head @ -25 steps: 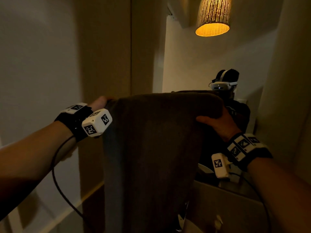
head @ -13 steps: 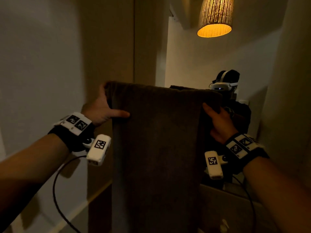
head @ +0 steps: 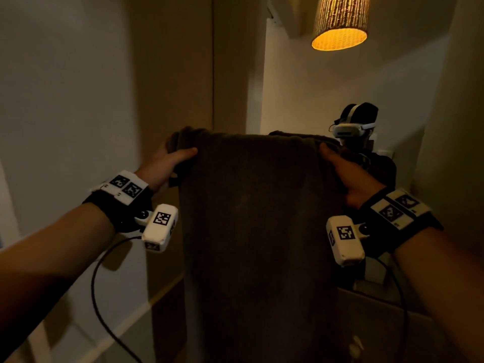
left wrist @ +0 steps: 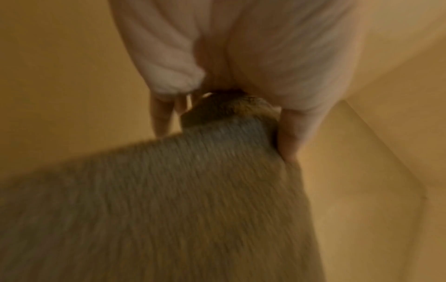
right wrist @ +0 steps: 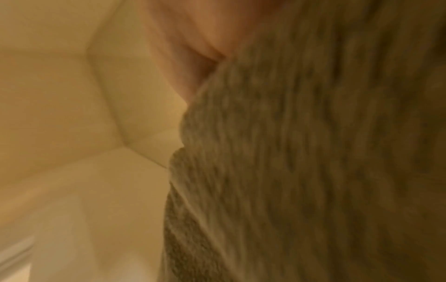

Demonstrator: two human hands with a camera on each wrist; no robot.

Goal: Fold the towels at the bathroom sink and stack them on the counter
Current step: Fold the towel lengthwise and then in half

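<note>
My left hand (head: 167, 163) and right hand (head: 348, 176) each pinch a top corner of the dark towel (head: 259, 231), thumbs on the near face, so it hangs spread flat in front of me, up in the air. Behind it the mirror (head: 314, 106) reflects me, and a lit woven lamp (head: 340, 22) hangs above.

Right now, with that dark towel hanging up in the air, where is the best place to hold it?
By its top corners, from the outer sides, probably. The towel hangs flat and long; the left hand and right hand each pinch a top corner, thumb in front, which keeps the top edge taut and level for folding.
</note>
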